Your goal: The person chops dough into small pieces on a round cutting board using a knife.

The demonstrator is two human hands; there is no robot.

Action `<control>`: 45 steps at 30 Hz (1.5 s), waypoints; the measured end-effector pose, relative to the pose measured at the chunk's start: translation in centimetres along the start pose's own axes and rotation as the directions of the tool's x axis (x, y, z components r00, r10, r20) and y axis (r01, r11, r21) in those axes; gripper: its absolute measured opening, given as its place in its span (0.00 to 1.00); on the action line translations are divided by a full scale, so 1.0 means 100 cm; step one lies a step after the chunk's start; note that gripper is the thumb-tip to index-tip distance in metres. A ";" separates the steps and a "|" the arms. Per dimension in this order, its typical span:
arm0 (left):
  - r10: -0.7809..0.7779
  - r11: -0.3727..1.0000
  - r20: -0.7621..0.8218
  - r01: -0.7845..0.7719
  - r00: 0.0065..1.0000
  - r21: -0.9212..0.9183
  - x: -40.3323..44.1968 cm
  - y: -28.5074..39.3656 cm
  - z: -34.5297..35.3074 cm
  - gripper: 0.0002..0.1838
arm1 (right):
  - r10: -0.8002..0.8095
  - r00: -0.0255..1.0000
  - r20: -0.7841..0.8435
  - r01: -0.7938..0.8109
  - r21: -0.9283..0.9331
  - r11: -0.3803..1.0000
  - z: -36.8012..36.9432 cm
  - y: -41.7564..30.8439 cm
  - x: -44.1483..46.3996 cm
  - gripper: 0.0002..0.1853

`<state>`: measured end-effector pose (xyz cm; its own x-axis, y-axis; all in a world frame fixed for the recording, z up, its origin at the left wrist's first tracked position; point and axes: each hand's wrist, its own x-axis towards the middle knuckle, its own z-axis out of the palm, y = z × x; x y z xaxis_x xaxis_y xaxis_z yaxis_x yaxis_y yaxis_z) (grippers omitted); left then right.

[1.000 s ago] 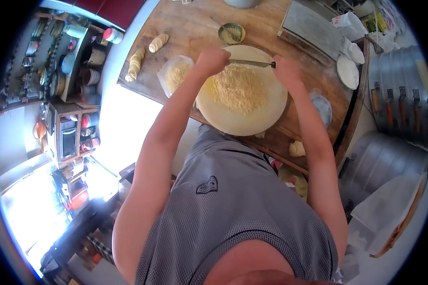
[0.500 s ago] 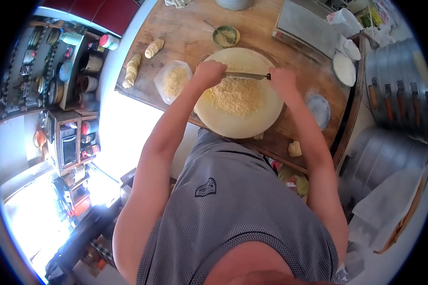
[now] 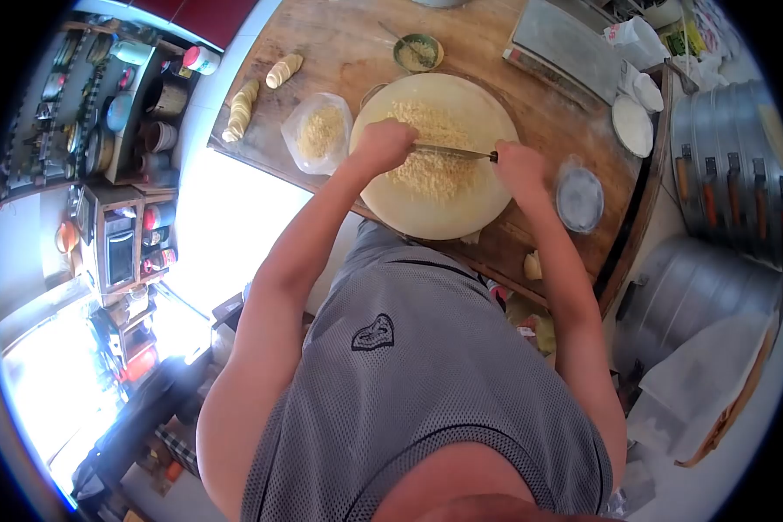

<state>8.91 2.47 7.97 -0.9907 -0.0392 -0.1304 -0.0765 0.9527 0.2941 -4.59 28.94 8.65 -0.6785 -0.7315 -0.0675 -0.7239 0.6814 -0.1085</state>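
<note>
Knife [image 3: 444,150]: I have it mid-frame, spanning the bits [image 3: 435,181] on the round board [image 3: 435,224].
Right hand [image 3: 520,167]: right of centre, fingers curled round the black handle.
Left hand [image 3: 384,145]: left of centre, fingers closed at the blade's far end; I can't tell exactly how they pinch.
Pale container [image 3: 320,166]: left of the board, holding similar bits.
Green bowl [image 3: 398,61]: top centre, with a crumbly mix and a spoon [image 3: 391,32].
White bowl [image 3: 617,126]: upper right, whitish inside; I can't identify the contents.
Clear dish [image 3: 579,202]: right of the board, contents unclear to me.
</note>
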 end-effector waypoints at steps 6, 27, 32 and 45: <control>0.008 1.000 -0.024 -0.008 1.000 -0.023 -0.014 0.005 -0.005 0.09 | -0.028 0.999 -0.016 0.028 -0.006 1.000 -0.016 -0.005 -0.010 0.06; 0.073 0.997 -0.026 -0.073 0.997 -0.012 -0.064 0.023 0.021 0.09 | -0.026 0.989 -0.143 0.024 -0.015 1.000 0.005 -0.021 -0.068 0.03; 0.079 0.997 -0.004 -0.079 0.997 -0.026 -0.069 0.024 0.024 0.10 | -0.092 0.982 -0.164 0.092 -0.009 0.996 0.017 -0.019 -0.072 0.03; 0.142 0.990 -0.047 -0.143 0.989 -0.009 -0.075 0.024 0.015 0.09 | -0.049 0.983 -0.179 0.052 0.015 0.999 0.012 -0.030 -0.094 0.02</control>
<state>16.34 5.56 8.21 -0.9957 0.0823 -0.0425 0.0646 0.9457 0.3186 4.08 33.76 8.43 -0.6536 -0.7478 0.1162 -0.7565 0.6416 -0.1266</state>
